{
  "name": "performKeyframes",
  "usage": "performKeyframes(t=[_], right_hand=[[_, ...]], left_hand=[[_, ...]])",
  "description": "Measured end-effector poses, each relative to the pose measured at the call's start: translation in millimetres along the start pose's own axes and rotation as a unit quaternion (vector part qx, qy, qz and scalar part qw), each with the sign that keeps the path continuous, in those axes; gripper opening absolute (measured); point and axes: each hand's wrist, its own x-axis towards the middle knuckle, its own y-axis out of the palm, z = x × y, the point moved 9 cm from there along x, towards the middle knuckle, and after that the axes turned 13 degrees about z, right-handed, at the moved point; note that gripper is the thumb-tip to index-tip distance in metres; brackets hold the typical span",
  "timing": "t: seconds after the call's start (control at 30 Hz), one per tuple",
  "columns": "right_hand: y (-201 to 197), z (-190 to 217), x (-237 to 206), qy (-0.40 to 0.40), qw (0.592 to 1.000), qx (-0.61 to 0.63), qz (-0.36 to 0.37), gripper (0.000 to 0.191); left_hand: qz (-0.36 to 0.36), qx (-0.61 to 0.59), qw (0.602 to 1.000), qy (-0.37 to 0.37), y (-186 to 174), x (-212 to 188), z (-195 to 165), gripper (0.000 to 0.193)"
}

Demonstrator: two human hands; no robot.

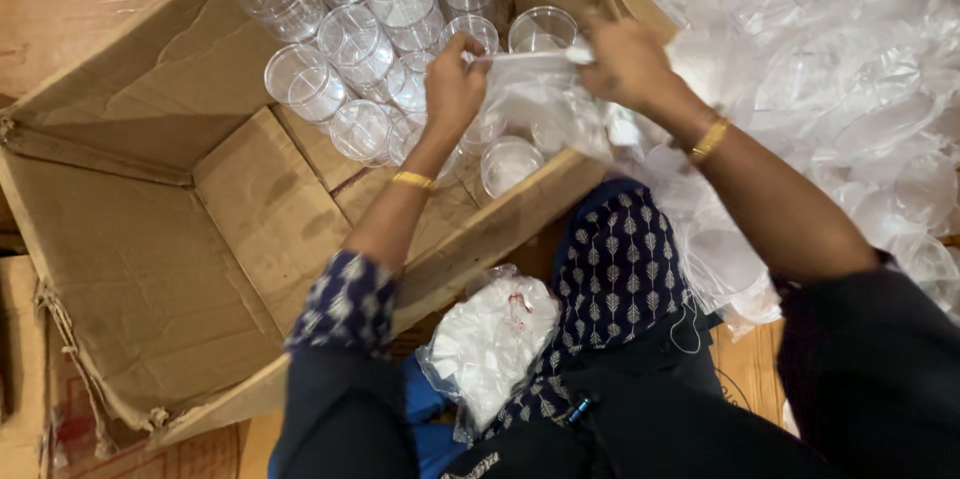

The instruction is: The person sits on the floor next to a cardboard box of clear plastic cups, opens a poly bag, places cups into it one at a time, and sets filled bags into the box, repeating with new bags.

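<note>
plastic bag (540,104) of clear film is stretched over the near right corner of the cardboard box (150,239), its top edge pulled into a taut white strip between both hands. left hand (455,84) has its fingers curled together and pinched on the left end of that strip, above the box's inside. right hand (625,59) has its fingers closed on the right end, just over the box's right wall. each wrist carries a gold bangle.

inside the box, at its far end, stacks of clear plastic cups (350,39) lie and stand close together, some touching; a few single cups sit just under the bag near the box's near wall. the near left part of the box floor shows bare cardboard flaps.

right of the box, a heap of empty clear wrappers (840,79) spreads wide. near the box's front wall, on the person's lap, rests a small packet of white lids (490,339).
</note>
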Motion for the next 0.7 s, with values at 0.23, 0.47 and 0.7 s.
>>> performKeyframes(t=[0.23, 0.47, 0.7], right_hand=[[93.2, -37.6, 60.9, 0.046, 0.974, -0.215, 0.047, 0.017], [97.9, -46.8, 72.5, 0.140, 0.972, -0.052, 0.183, 0.022], [-8.1, -9.3, 25.9, 0.082, 0.929, 0.357, -0.053, 0.016]], left_hand=[[0.081, -0.082, 0.979, -0.170, 93.4, 66.0, 64.6, 0.039], [0.071, -0.362, 0.910, -0.188, 97.9, 55.9, 91.2, 0.046], [0.100, -0.626, 0.772, 0.040, 22.4, 39.5, 14.8, 0.060]])
